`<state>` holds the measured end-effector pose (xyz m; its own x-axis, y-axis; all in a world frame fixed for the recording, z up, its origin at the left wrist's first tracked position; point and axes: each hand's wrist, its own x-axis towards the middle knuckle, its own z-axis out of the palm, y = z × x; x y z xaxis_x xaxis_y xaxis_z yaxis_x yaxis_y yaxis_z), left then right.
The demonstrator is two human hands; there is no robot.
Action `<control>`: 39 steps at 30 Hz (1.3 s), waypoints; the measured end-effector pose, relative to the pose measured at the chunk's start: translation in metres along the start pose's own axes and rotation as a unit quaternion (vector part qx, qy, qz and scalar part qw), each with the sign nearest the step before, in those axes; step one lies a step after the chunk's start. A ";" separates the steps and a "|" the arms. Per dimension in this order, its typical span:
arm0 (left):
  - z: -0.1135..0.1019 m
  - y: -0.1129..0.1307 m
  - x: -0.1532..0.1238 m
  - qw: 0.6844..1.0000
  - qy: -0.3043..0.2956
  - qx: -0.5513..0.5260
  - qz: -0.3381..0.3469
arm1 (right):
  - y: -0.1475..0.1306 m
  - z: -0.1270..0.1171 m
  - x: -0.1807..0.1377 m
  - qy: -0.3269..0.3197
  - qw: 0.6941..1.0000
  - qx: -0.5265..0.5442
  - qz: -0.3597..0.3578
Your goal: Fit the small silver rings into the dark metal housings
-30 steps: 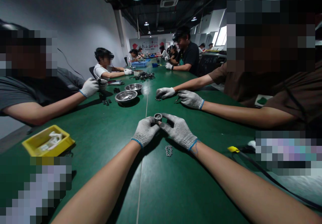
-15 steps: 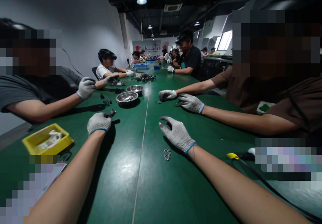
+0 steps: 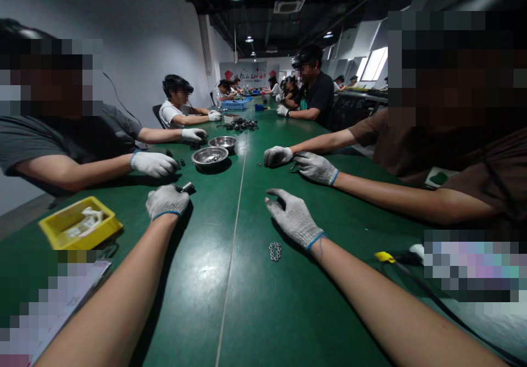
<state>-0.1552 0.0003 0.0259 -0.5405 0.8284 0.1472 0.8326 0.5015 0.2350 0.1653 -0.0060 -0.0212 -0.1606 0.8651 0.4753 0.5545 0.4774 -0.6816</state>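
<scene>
In the head view my left hand [image 3: 167,201], in a grey knitted glove with a blue cuff, is closed around a small dark metal cylinder [image 3: 189,188]. The cylinder's shiny end sticks out past the fingers, just above the table. Across the seam, my right hand [image 3: 293,217], gloved the same way, hovers or rests low over the green tabletop. Its thumb and forefinger are apart, and I see nothing between them. Near that wrist, several small metal rings [image 3: 275,251], perhaps nuts, lie in a loose oval on the table.
Two steel bowls [image 3: 209,158] stand ahead, the nearer holding small metal pieces. A yellow bin [image 3: 80,224] sits left of my forearm. Co-workers' gloved hands [image 3: 154,164] work at both sides. A black cable with a yellow tag [image 3: 385,257] lies right. Dark parts [image 3: 242,124] are heaped farther back.
My left hand has turned slightly, so the cylinder points more to the right. My right hand keeps its pose. The left co-worker's hands have come down to the table parts.
</scene>
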 end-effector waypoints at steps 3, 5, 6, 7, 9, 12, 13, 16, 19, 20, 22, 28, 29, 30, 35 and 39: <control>-0.001 0.000 0.000 1.000 -0.009 -0.002 0.002 | 0.001 0.001 0.001 0.000 1.000 0.004 0.005; -0.001 0.001 -0.002 1.000 0.024 -0.010 0.008 | 0.003 0.002 0.001 0.002 1.000 0.007 0.009; -0.002 0.002 -0.003 0.998 0.061 -0.016 0.013 | 0.005 0.003 0.002 0.004 1.000 0.010 0.011; -0.002 0.003 -0.004 0.994 0.101 -0.023 0.019 | 0.006 0.003 0.002 0.006 1.000 0.013 0.012; -0.002 0.006 -0.008 0.986 0.156 -0.032 0.043 | 0.010 0.003 0.004 0.011 1.000 0.022 0.014; 0.000 0.008 -0.012 0.986 0.132 -0.031 0.092 | 0.014 0.003 0.006 0.017 0.999 0.039 0.016; 0.001 0.008 -0.012 0.988 0.106 -0.025 0.106 | 0.015 0.002 0.007 0.018 0.999 0.043 0.017; 0.005 0.006 -0.011 0.990 0.047 -0.011 0.129 | 0.015 0.002 0.008 0.023 0.998 0.048 0.013; 0.008 0.003 -0.009 0.990 0.049 -0.009 0.135 | 0.015 0.002 0.008 0.024 0.999 0.047 0.010; 0.009 0.003 -0.009 0.989 0.055 -0.004 0.136 | 0.014 0.002 0.008 0.022 0.999 0.046 0.012; 0.009 0.003 -0.010 0.988 0.069 0.013 0.138 | 0.014 0.003 0.008 0.019 0.999 0.045 0.016; 0.004 0.015 -0.023 0.961 0.135 0.038 0.238 | 0.016 0.004 0.009 0.033 0.998 0.048 0.021; 0.005 0.019 -0.026 0.953 0.126 0.028 0.274 | 0.016 0.004 0.010 0.038 0.998 0.052 0.026; 0.007 0.025 -0.029 0.942 0.104 0.014 0.318 | 0.016 0.005 0.010 0.043 0.997 0.058 0.034; 0.036 0.065 -0.044 0.893 -0.038 -0.087 0.440 | 0.015 0.004 0.011 0.073 0.992 0.075 0.066; 0.061 0.115 -0.043 0.912 -0.078 -0.071 0.396 | 0.013 0.005 0.010 0.101 0.988 0.081 0.082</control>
<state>-0.0284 0.0375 -0.0124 0.2563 0.9481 0.1880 0.9247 -0.2972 0.2378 0.1670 0.0096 -0.0277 0.0967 0.8924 0.4407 0.4189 0.3651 -0.8314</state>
